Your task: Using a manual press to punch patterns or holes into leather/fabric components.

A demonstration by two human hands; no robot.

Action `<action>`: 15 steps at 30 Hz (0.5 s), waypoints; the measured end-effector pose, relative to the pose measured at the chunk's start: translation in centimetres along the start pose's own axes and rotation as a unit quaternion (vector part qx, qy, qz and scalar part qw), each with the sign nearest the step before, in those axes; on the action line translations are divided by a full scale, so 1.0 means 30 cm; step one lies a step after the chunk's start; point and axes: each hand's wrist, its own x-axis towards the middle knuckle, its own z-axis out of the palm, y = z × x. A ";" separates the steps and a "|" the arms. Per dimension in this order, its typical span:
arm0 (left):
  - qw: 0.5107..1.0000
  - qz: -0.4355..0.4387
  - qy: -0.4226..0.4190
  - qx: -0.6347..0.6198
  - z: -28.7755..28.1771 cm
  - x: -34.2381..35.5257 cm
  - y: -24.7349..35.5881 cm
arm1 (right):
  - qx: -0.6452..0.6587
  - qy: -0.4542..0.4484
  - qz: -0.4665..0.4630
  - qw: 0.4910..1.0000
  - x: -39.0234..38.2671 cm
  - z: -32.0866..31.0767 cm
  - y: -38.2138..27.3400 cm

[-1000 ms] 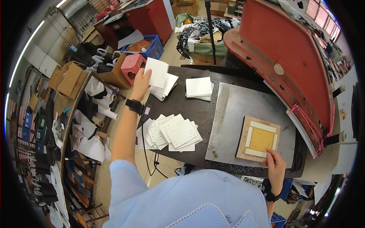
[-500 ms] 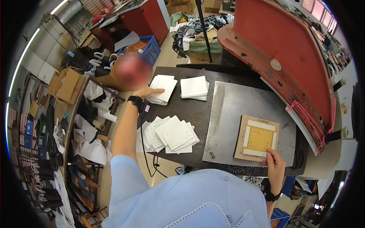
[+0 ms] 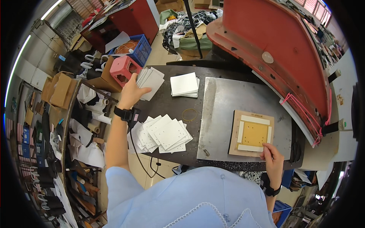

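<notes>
My left hand (image 3: 132,91) grips a stack of white square sheets (image 3: 153,83) at the table's far left, thumb on the near side and fingers round the left edge. The sheets are tilted and fanned. My right hand (image 3: 272,159) is closed, its fingertips at the near right corner of a tan board (image 3: 232,140). On that board a yellow plate (image 3: 254,133) with small holes sits among white strips. The board lies on a grey metal sheet (image 3: 216,114). Between my hands lies a spread pile of white sheets with small holes (image 3: 169,133).
Another white stack (image 3: 184,84) lies at the table's back, with a yellowish ring (image 3: 189,114) nearer me. A big red machine part (image 3: 273,45) overhangs the right. Beyond the left edge stand a pink stool (image 3: 122,70) and a blue crate (image 3: 140,51). A black cable (image 3: 137,155) hangs from my left wrist.
My left hand has moved from lying over the stack's left side to gripping it, and the sheets have tilted and fanned out. My right hand stays at the board's corner. The view has shifted slightly.
</notes>
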 end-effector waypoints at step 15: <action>0.953 0.065 -0.182 -0.235 -0.056 0.011 0.172 | 0.017 -0.013 -0.009 1.000 0.009 -0.017 0.009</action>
